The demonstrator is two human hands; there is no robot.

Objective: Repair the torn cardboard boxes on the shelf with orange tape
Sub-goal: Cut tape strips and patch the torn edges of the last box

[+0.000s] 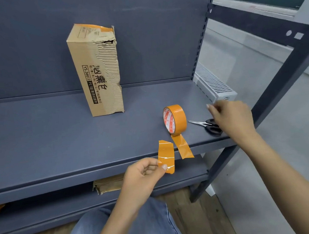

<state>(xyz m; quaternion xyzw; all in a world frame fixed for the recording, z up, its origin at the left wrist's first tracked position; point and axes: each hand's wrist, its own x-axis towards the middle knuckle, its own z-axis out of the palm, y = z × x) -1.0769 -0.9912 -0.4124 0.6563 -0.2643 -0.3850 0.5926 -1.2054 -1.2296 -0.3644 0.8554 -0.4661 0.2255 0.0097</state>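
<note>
Grey metal shelving (60,134) fills the view, with a pale floor off to the right and wood flooring below.

At the shelf's front edge the left hand (145,174) pinches a cut strip of orange tape (166,156) between thumb and forefinger, the strip standing up loose above the fingers. The right hand (230,118) hangs over the shelf's right front corner with its fingers loosely spread and gripping nothing, just above a pair of black-handled scissors (208,126) lying there. Beside the scissors the roll of orange tape (175,119) stands on edge, its free tail draped over the front edge.

Further back, near the rear panel, the torn cardboard box (96,69) stands upright; its outer paper is stripped along the right side, showing the ribbing, and a gap is open near the top. Some tape already covers its top. Another piece of cardboard (109,184) lies on the shelf below.

The strip probably goes on next. It should be kept taut and off itself, brought across with both hands, centred over the gap, then pressed flat from the middle outward so it bonds to sound paper on both sides.
</note>
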